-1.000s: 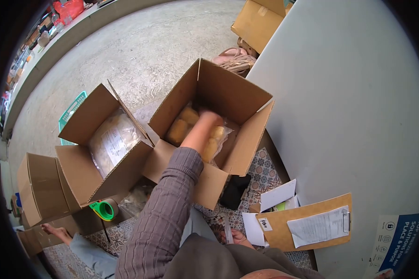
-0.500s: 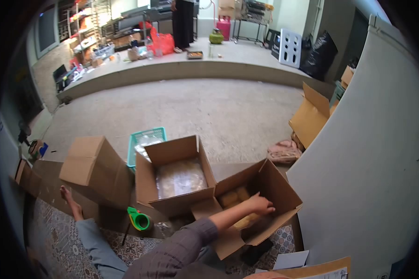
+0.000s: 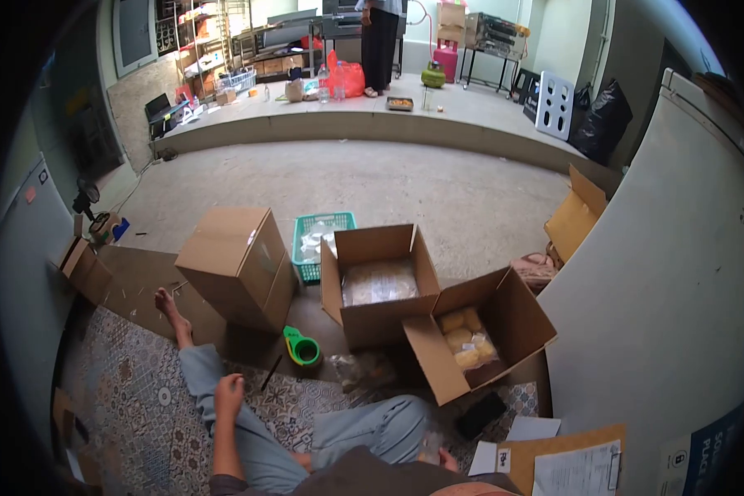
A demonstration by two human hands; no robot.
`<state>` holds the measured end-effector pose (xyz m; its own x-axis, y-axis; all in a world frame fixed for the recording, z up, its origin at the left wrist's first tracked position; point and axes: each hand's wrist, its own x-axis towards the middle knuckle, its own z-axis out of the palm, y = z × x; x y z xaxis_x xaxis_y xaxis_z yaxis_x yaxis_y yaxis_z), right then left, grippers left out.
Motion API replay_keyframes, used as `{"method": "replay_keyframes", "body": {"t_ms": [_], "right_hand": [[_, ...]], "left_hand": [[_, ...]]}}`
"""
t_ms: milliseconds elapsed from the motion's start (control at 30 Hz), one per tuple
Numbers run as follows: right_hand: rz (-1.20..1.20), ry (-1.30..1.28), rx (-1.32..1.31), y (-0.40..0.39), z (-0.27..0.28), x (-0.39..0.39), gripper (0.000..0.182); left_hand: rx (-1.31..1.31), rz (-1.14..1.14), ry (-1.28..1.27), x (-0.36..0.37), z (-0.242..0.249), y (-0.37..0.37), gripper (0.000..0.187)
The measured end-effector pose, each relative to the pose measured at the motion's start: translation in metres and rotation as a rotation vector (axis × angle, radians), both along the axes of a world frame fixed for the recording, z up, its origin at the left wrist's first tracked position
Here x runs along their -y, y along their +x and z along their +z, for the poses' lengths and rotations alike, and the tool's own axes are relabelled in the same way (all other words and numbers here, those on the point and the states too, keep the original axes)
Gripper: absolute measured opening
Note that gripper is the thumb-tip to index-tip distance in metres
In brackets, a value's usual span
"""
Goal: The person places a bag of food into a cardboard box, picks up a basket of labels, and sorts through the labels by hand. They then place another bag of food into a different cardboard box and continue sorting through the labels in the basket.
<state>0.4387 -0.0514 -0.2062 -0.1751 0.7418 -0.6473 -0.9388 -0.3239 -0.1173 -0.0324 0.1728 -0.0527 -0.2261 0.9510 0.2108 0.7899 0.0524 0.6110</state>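
In the head view, the person is sitting with legs spread before two open-topped cartons. Bagged yellow pieces [image 3: 469,341] are lying at the bottom of the right carton [image 3: 521,324], and a broad clear bag [image 3: 380,283] is filling much of the left carton [image 3: 393,321]. The left hand [image 3: 230,395] is hanging over the left leg, its grip loosely curled; whether it is holding anything I cannot tell. The right hand [image 3: 448,460] is showing only in part beside something clear [image 3: 429,447], so I cannot tell how far its grip is spread or whether it is holding that.

Neither hand is working inside a carton, so the step seems to be a pause in loading the right one. A further move there would be calling for a reach past the raised flap [image 3: 435,360], without pressing the bagged pieces.
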Motion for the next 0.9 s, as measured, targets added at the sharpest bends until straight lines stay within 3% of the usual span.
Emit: {"method": "replay_keyframes", "body": {"t_ms": [33, 67, 100, 133, 167, 200, 233, 333, 400, 500, 633, 700, 733, 800, 833, 900], "right_hand": [[0.108, -0.015, 0.151, -0.003, 0.037, -0.008, 0.036], [0.132, 0.040, 0.127, 0.004, 0.044, -0.013, 0.033], [0.145, 0.045, 0.154, 0.010, 0.021, -0.016, 0.036], [0.073, 0.062, 0.247, -0.003, 0.073, -0.036, 0.032], [0.090, 0.112, 0.407, -0.005, 0.084, -0.050, 0.030], [0.071, 0.098, 0.585, -0.015, 0.134, -0.069, 0.025], [0.092, 0.226, 0.695, -0.011, 0.152, -0.081, 0.021], [-0.066, 0.283, 0.704, 0.013, 0.244, -0.120, 0.022], [-0.220, 0.347, 0.817, 0.048, 0.274, -0.133, 0.027], [-0.352, 0.335, 1.160, 0.103, 0.326, -0.165, 0.024], [-0.241, 0.329, 1.772, 0.173, 0.341, -0.222, 0.031], [-0.018, 0.216, 2.060, 0.219, 0.301, -0.252, 0.032], [-0.007, 0.211, 2.065, 0.222, 0.288, -0.260, 0.032], [0.322, -0.057, 2.370, 0.225, 0.266, -0.276, 0.029], [0.341, -0.051, 2.370, 0.222, 0.256, -0.281, 0.029], [0.650, -0.242, 2.450, 0.215, 0.236, -0.289, 0.029]], "left_hand": [[-0.130, 0.106, -0.027, 0.012, -0.018, -0.045, 0.026], [-0.152, 0.085, -0.064, 0.027, -0.029, -0.063, 0.026], [-0.284, 0.348, -0.138, 0.041, -0.035, -0.080, 0.034], [-0.431, 0.602, -0.201, 0.053, -0.033, -0.094, 0.044], [-0.306, 0.763, -0.517, 0.058, -0.015, -0.081, 0.061], [-0.284, 0.729, -0.676, 0.065, -0.032, -0.093, 0.072], [-0.114, 0.659, -0.568, 0.070, -0.101, -0.136, 0.082], [-0.201, 0.590, -0.650, 0.096, -0.093, -0.165, 0.082], [-0.176, 0.559, -0.644, 0.084, -0.103, -0.164, 0.082], [-0.118, 0.538, -0.639, 0.076, -0.115, -0.152, 0.082], [-0.027, 0.527, -0.605, 0.052, -0.121, -0.129, 0.082], [0.018, 0.530, -0.592, 0.044, -0.123, -0.119, 0.082], [0.040, 0.538, -0.588, 0.043, -0.124, -0.114, 0.082], [0.083, 0.566, -0.582, 0.048, -0.125, -0.106, 0.083], [0.101, 0.584, -0.579, 0.052, -0.124, -0.104, 0.083], [0.132, 0.623, -0.570, 0.061, -0.120, -0.102, 0.083]]}}
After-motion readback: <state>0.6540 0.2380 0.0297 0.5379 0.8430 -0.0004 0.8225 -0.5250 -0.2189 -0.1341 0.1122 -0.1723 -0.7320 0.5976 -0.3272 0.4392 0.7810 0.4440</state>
